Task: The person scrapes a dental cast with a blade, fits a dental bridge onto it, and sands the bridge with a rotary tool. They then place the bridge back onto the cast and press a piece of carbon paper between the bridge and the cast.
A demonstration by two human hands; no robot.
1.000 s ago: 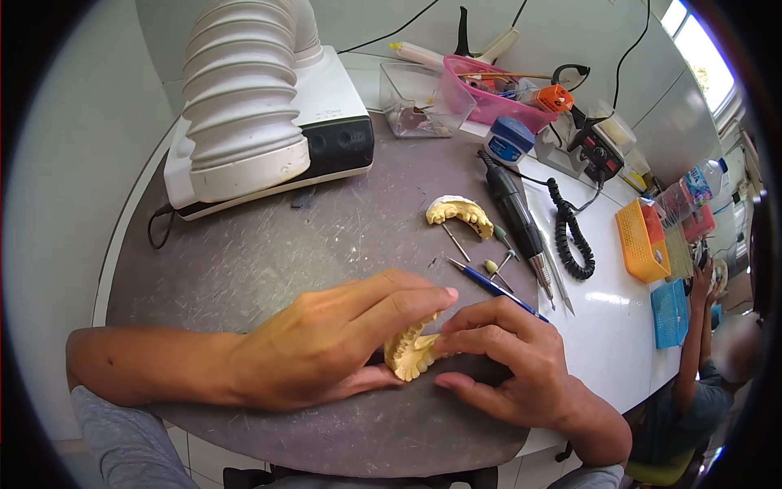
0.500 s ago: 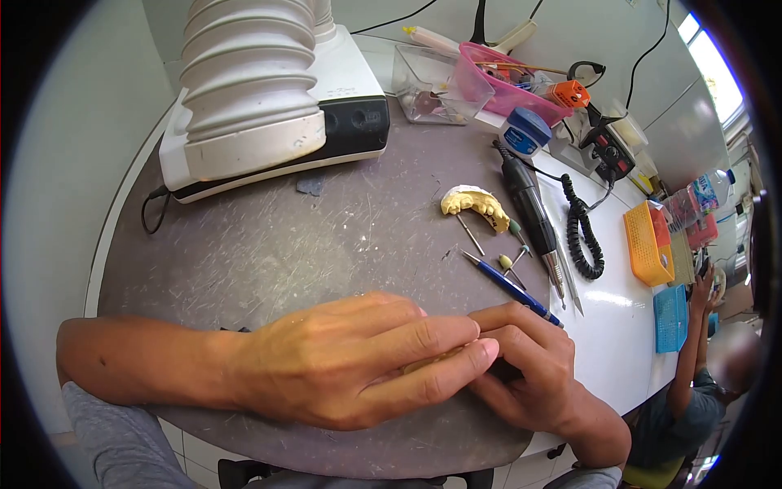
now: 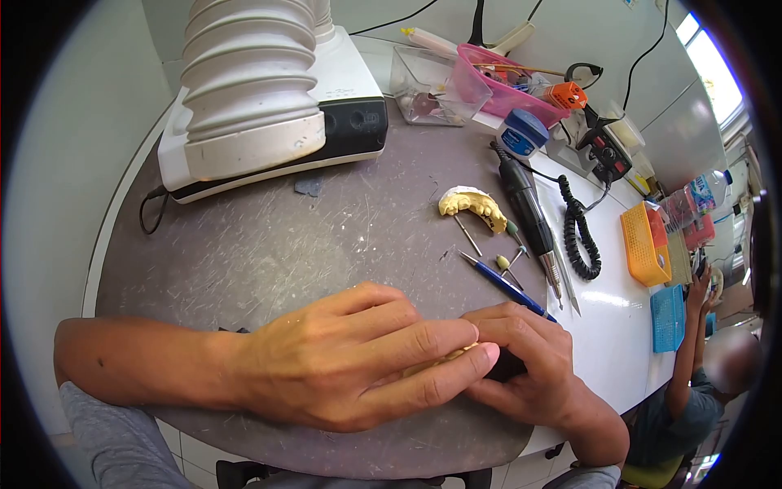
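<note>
My left hand (image 3: 366, 354) is closed low over the front of the bench, its fingers reaching right until they meet my right hand (image 3: 529, 359). The right hand's fingers are bent inward, around a dark gap. A sliver of something pale yellow shows between the left fingers; the rest is hidden, and I cannot tell what it is. Just beyond the right hand lies a blue pen (image 3: 509, 287). Above the pen are a yellow plaster dental model (image 3: 474, 205) with teeth, several small grinding burrs (image 3: 503, 262) and a black dental handpiece (image 3: 529, 208).
A white dust extractor with a ribbed hose (image 3: 248, 81) stands at the back left. Behind are a clear tray (image 3: 432, 102), a pink basket (image 3: 481, 90) and a blue-lidded jar (image 3: 523, 134). Orange (image 3: 643, 244) and blue baskets (image 3: 668, 318) line the right, near another person (image 3: 676, 407).
The left hand's knuckles have risen slightly, and the gap between its fingers shows more of the pale yellow thing. Both hands remain together in nearly the same place.
</note>
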